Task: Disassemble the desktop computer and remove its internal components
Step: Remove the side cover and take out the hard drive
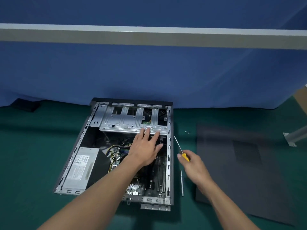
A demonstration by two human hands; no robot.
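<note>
Reaching into the open computer case (171, 163), your left hand (146, 149) spreads straight fingers against the drive cage (126, 120); your right hand (193, 163) curls around the screwdriver (181, 151).

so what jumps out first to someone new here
The open computer case lies centre on the green mat. The left hand reaches in, fingers spread at the drive cage; the right hand grips a yellow-handled screwdriver right of the case. A dark side panel lies farther right.

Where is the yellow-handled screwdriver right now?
In the head view, the yellow-handled screwdriver is held in the right hand, just right of the open computer case, its shaft slanting toward the case's right wall.
</note>
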